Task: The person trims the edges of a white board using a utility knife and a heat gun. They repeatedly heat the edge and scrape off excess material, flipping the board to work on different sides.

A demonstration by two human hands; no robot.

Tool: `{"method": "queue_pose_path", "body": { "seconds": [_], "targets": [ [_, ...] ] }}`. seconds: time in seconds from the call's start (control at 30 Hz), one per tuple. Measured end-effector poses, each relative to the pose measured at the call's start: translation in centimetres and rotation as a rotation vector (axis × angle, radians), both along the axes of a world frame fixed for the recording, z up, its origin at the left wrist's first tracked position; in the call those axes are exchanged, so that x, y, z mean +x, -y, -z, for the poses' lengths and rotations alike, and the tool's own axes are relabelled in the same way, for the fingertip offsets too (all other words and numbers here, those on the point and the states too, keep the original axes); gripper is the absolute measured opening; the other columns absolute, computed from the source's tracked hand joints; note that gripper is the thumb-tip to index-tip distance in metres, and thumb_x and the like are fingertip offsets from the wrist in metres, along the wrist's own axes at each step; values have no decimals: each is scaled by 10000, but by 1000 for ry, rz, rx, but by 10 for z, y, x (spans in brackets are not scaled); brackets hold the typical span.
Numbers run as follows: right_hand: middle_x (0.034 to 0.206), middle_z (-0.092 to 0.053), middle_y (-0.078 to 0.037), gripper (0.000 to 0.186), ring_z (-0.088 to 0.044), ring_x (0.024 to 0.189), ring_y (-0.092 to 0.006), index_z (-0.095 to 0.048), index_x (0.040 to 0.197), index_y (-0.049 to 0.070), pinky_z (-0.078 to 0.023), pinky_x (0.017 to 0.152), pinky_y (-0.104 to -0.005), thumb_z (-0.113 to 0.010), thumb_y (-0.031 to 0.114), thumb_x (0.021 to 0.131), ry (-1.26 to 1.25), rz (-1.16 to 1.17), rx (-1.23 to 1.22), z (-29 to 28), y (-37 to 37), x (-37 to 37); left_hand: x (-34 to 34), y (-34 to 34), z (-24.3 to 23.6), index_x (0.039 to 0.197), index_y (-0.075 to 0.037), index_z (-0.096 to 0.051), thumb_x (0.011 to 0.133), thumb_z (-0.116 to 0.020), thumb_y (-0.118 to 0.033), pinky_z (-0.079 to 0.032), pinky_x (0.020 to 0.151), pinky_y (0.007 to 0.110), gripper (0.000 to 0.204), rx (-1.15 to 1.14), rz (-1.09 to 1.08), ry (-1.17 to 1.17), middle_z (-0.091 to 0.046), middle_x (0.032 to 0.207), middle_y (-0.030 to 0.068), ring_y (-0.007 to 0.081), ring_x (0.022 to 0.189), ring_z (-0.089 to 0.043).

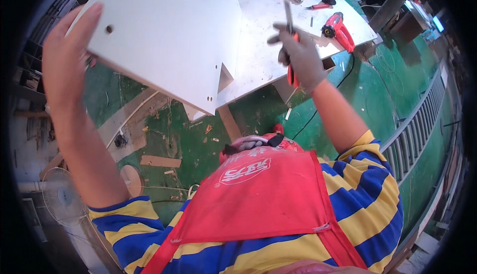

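Note:
At the left, my bare left hand (pixel 67 65) is up against the left edge of a large white panel (pixel 169 30), fingers stretched out and overlapping it. The panel has small drilled holes near its edges, and its near corner juts out over the floor. My right hand (pixel 300 60), in a grey glove, is closed around an orange-handled hand tool (pixel 292 77). A narrow metal shaft points up from that fist. Motion smears the tool, so its exact kind is unclear. The right hand hovers over the near edge of the white worktop (pixel 263 40).
A red and black power tool (pixel 340 31) lies on the worktop's right, its dark cord hanging to the green floor. Beyond it is a small red-handled tool (pixel 320 6). A metal ladder (pixel 420 120) lies at the right. A fan (pixel 62 197) stands lower left, near scattered board offcuts (pixel 160 161).

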State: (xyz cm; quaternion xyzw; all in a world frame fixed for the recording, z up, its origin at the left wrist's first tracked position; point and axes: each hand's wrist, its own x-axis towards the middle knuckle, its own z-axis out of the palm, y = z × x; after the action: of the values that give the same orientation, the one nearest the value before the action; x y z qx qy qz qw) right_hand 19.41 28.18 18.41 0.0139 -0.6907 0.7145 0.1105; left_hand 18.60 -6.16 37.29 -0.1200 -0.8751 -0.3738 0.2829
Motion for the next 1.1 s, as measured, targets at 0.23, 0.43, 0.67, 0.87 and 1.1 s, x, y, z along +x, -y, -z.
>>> {"method": "queue_pose_path", "body": {
  "seconds": [0.23, 0.43, 0.67, 0.87, 1.1],
  "targets": [
    [872, -701, -185, 574, -482, 452, -91, -644, 1017, -90, -409, 420, -236, -503, 466, 1009, -266, -144, 277, -175, -5, -63, -27, -131, -8, 987, -19, -721, 861, -697, -324, -489, 581, 299, 331, -192, 102, -384, -688, 755, 51, 136, 648, -641],
    [907, -694, -73, 378, -632, 722, -128, -652, 1130, -8, -518, 673, -304, -588, 327, 966, -494, -126, 473, -134, -138, -156, -72, -274, 42, 854, 16, -610, 803, -687, -275, -510, 515, 363, 305, -473, 277, -608, -618, 631, 89, 212, 601, -658],
    [994, -682, -92, 391, -657, 844, -166, -627, 1171, -66, -519, 757, -296, -611, 192, 878, 226, 53, 197, -40, -274, -144, -125, -350, 205, 1298, 57, -506, 876, -688, -356, -412, 1071, 447, 618, -2, 948, -6, -499, 1345, 298, 404, 1284, -484],
    [1046, -681, -110, 453, -658, 889, -169, -572, 1271, -82, -519, 770, -293, -567, 158, 887, 283, 108, -14, 1, -344, -170, -164, -286, 385, 1081, 32, -584, 941, -617, -453, -452, 819, 405, 507, 327, -98, 776, -586, 943, 137, 265, 880, -553],
    [1027, -680, -82, 490, -656, 875, -154, -567, 1292, -53, -515, 751, -266, -598, 259, 915, 232, -37, 4, 4, -400, -253, -206, -325, 390, 842, -12, -614, 997, -496, -554, -417, 659, 342, 576, 706, 14, 1014, -530, 742, -9, 103, 720, -468]
  ]
}}
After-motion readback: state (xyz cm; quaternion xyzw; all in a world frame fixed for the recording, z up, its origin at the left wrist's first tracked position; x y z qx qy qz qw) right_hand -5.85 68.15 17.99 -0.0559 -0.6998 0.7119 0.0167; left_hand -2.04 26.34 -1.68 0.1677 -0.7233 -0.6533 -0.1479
